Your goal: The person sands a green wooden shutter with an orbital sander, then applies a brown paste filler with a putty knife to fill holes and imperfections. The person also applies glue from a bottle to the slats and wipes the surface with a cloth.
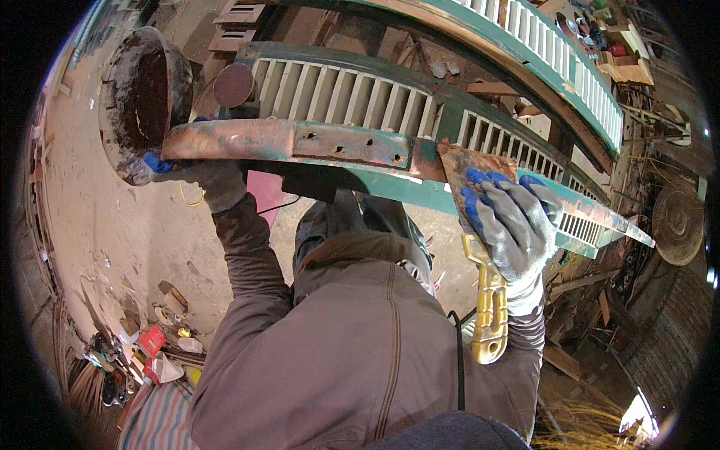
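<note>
A louvered shutter (352, 146) with worn green paint and pale slats lies across the view in front of me. Its near edge shows bare reddish wood and a shallow recess with small holes. My left hand (206, 180), in a grey glove with blue fingertips, is closed around the shutter's left end. In a matching glove, my right hand (517, 217) grips a scraper (490, 307) with a yellow handle and a wide rusty blade. The fingers press over the blade, which lies against the shutter's edge right of the recess.
Just behind the left end is a round brown disc (233, 85). A large rusty drum-like vessel (142, 97) stands at the left. Another louvered shutter (540, 45) extends at the upper right. Scrap and a striped cloth (160, 416) lie lower left; a round woven object (677, 223) is far right.
</note>
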